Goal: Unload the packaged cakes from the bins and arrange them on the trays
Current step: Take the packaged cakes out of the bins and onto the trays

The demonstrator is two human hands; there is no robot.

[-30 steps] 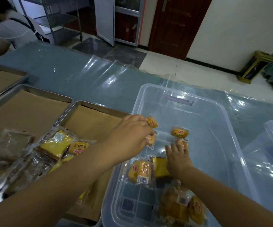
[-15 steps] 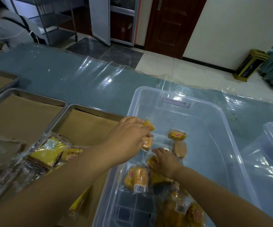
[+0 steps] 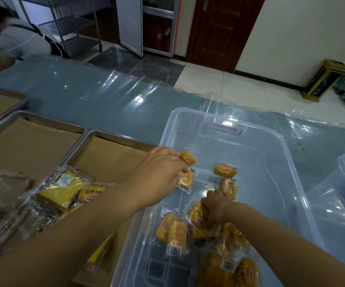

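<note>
- Reaching into the clear plastic bin (image 3: 256, 162), the left hand (image 3: 159, 175) pinches two small packaged cakes (image 3: 188, 158) at the bin's 9 o'clock rim, fingers curled on the wrappers.
- The right hand (image 3: 217, 208) is clenched round another yellow cake packet (image 3: 197, 214) near bin centre, toward 6 o'clock.
- Loose packets (image 3: 225, 170) lie on the bin floor from centre down to 6 o'clock.
- A pile of packets (image 3: 64, 191) sits on the paper-lined tray (image 3: 109, 162) at the bin's 9 o'clock.
- Handling, judged: light, soft, squashable cakes in slick crinkly film. Best held by a sealed wrapper end or lightly across the sides, without squeezing.
</note>
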